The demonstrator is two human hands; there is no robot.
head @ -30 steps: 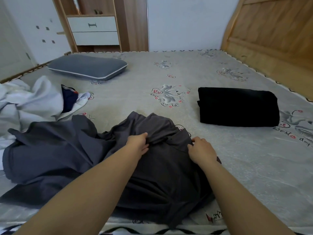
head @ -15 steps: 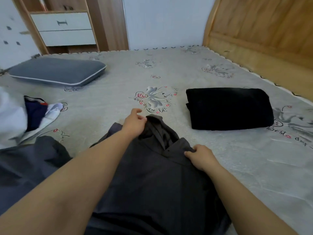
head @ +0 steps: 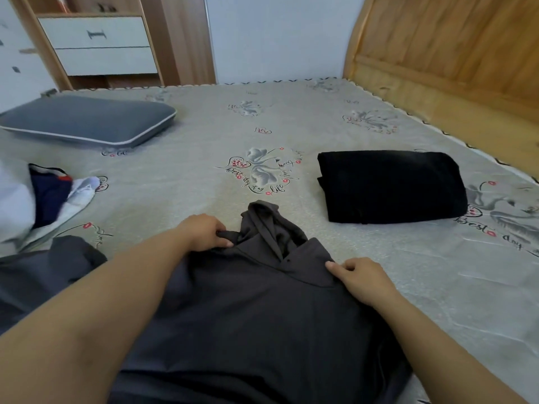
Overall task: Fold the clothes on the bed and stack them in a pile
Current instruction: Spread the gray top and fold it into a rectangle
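Observation:
A dark grey garment (head: 248, 310) lies spread on the bed (head: 204, 182) right in front of me, its collar end bunched up at the far side. My left hand (head: 204, 231) pinches the cloth at the left of the collar. My right hand (head: 358, 277) grips the cloth at the right shoulder. A folded black garment (head: 390, 186) rests on the bed to the right, apart from both hands. More unfolded clothes, white and navy (head: 49, 196), lie heaped at the left edge.
A grey pillow (head: 87, 121) lies at the far left of the bed. A wooden headboard (head: 452, 53) runs along the right side. A wooden cabinet with white drawers (head: 96, 45) stands beyond the bed's far edge.
The garment has been pulled out flatter toward the far side. My left hand has moved back and left along the collar; my view has shifted slightly right.

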